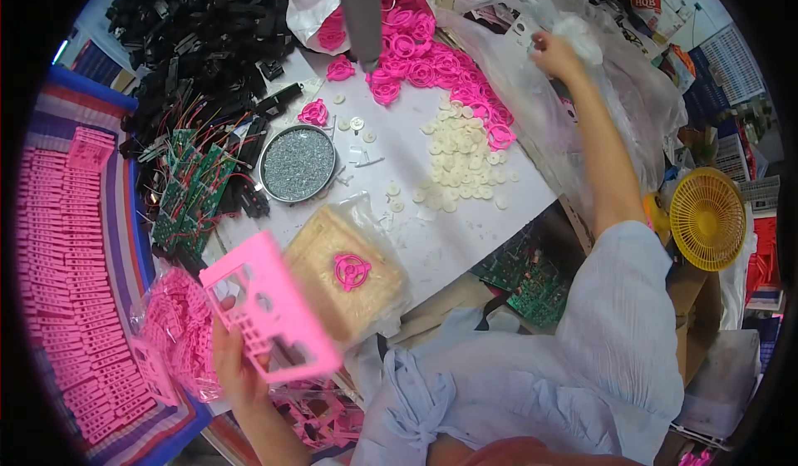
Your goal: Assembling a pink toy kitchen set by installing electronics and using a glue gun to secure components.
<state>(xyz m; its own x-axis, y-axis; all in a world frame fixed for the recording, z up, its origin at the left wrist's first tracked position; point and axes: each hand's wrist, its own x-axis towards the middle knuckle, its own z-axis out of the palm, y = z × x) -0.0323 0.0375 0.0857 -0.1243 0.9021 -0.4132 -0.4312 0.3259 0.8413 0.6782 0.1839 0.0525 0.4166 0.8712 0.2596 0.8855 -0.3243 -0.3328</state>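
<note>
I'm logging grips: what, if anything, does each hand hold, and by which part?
Left hand: a pink plastic frame, by its left edge. Right hand, near clear plastic sheeting: cannot be told.

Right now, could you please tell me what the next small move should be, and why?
I would probably draw the right hand back toward the pink frame, since the left hand holds that frame up while the right is stretched far out by the clear plastic. Whether it grips anything there is hard to tell.
</note>
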